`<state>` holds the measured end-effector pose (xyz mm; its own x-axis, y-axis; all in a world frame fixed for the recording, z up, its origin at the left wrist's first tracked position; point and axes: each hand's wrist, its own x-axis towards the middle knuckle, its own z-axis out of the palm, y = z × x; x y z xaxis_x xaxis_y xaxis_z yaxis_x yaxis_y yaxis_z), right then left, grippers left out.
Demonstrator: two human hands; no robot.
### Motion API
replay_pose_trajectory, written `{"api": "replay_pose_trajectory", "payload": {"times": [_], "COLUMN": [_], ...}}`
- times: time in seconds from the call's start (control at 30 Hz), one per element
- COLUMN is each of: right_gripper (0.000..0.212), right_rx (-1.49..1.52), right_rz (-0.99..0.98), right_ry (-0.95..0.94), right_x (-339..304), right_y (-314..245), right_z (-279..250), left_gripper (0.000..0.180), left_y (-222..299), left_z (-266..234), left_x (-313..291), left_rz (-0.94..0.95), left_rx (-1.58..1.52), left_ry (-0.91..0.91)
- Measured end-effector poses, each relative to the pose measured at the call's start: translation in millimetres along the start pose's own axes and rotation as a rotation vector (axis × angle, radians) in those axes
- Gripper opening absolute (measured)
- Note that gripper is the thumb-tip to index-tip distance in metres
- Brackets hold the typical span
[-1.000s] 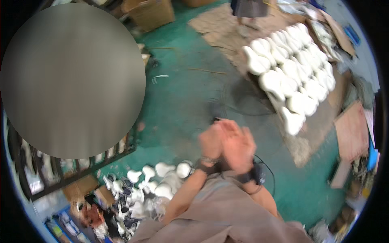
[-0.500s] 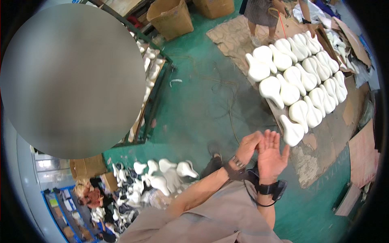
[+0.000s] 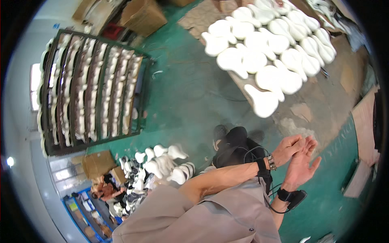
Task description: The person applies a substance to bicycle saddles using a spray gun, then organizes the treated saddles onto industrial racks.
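Note:
My left hand (image 3: 287, 148), above a wristwatch, has its fingers curled and pressed together against the fingers of my right hand. Whether anything is in that grip is hidden. My right hand (image 3: 299, 172) lies palm up, fingers stretched and thumb apart, with nothing visible on the palm. A black strap with a small device (image 3: 298, 199) sits on my right wrist, with a cable running from it. Nearest ahead of both hands is a white bicycle saddle (image 3: 262, 103), at the near corner of several rows of white saddles (image 3: 279, 50) on a low board.
A tall rack (image 3: 97, 89) of white saddles stands at left. More saddles (image 3: 164, 164) are piled on the green floor, near a seated person (image 3: 106, 190) and blue shelves (image 3: 87, 210). Cardboard boxes (image 3: 142, 16) stand at the back; wooden panels (image 3: 366, 125) lean at right.
The view has swung, so the saddles shift left and the rack shows where a round grey blur was. My hands appear further right, still together. The person beyond the saddles is mostly cut off.

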<state>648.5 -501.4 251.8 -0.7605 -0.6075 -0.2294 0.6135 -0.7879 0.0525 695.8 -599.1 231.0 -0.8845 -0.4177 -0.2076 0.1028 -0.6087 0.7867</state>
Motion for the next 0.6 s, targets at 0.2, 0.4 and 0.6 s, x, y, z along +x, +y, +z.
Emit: {"api": "replay_pose_trajectory", "payload": {"times": [0.2, 0.4, 0.6], "right_gripper": [0.045, 0.043, 0.041], "right_rx": [-0.063, -0.041, -0.067], "right_rz": [-0.258, -0.468, -0.517], "right_ry": [0.156, 0.060, 0.112], "right_x": [-7.9, -10.7, 33.3], "right_y": [-26.0, -86.2, -151.4], "right_z": [9.6, 23.7, 27.4], "left_gripper": [0.031, 0.052, 0.050], "left_y": [-13.3, -63.6, -91.0], "left_z": [62.1, 114.6, 150.4], "left_x": [26.2, 59.2, 122.3], "left_rz": [-0.262, -0.337, -0.471], "left_rx": [-0.508, -0.088, -0.095], "left_ry": [0.074, -0.143, -0.224]}}
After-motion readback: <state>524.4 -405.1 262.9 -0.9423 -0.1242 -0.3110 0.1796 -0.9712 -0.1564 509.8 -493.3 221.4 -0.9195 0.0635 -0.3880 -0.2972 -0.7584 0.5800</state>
